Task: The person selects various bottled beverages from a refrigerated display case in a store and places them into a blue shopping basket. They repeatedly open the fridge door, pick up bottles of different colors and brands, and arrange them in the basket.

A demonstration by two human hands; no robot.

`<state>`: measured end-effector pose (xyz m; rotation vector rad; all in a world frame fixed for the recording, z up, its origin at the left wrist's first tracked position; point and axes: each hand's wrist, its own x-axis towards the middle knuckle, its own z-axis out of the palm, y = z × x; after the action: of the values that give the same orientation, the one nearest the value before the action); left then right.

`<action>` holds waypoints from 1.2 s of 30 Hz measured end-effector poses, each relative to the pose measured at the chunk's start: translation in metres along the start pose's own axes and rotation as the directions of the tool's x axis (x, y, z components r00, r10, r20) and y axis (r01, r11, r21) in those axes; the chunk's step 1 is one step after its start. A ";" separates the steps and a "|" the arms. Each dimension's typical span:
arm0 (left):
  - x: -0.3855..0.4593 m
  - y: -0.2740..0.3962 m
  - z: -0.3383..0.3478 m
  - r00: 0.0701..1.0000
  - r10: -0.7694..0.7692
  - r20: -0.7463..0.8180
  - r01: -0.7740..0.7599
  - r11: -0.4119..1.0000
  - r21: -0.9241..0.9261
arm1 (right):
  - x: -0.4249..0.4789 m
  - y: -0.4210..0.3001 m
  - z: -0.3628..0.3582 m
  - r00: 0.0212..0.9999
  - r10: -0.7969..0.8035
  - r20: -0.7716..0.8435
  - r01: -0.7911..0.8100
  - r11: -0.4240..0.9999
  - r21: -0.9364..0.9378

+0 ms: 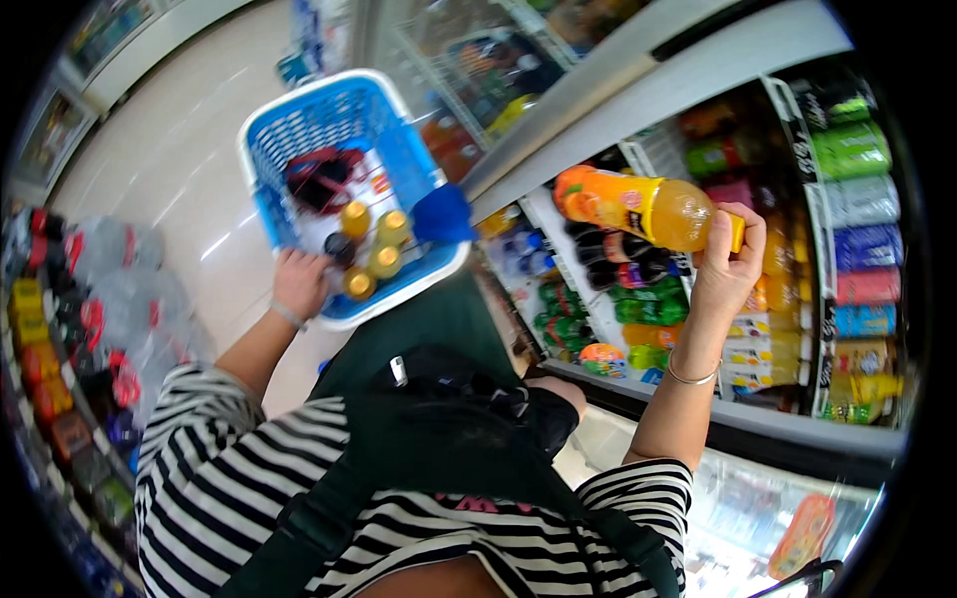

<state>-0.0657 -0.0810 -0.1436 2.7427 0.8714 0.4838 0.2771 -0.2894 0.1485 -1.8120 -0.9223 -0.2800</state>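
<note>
My right hand [733, 243] grips a large plastic bottle of orange drink [635, 205] by its yellow cap and neck. The bottle lies tilted nearly sideways in front of the cooler shelves, its orange label facing up. My left hand [300, 282] is closed over the near left rim of a blue plastic shopping basket [351, 101] with a white edge. Close to those fingers, inside the basket, is a bottle with a dark cap [339, 248]. Several bottles with yellowish caps [386, 261] stand beside it. A dark red item [323, 179] lies deeper in the basket.
An open drinks cooler [650, 299] with bottles and cans [856, 149] is on my right. Its glass door [478, 67] stands ahead, near the basket. Plastic-wrapped bottle packs [134, 291] and a stocked shelf [45, 359] line my left. Tiled floor [187, 164] runs between.
</note>
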 end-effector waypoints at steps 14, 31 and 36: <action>0.001 0.002 -0.002 0.999 -0.027 0.034 0.026 1.000 0.013 | -0.093 -0.005 0.173 0.664 -0.273 0.696 0.312 0.947 0.074; 0.004 0.007 -0.006 0.997 -0.026 0.069 0.023 0.999 0.044 | -0.174 0.119 0.215 0.521 -0.009 0.853 0.298 0.939 -0.172; 0.001 0.005 -0.004 0.997 -0.023 0.074 0.019 0.999 0.047 | -0.160 0.109 0.151 0.527 0.018 0.850 0.219 0.963 -0.156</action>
<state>-0.0637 -0.0839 -0.1376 2.7710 0.9028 0.3591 0.2122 -0.2497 -0.0844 -2.1414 -1.7463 0.5322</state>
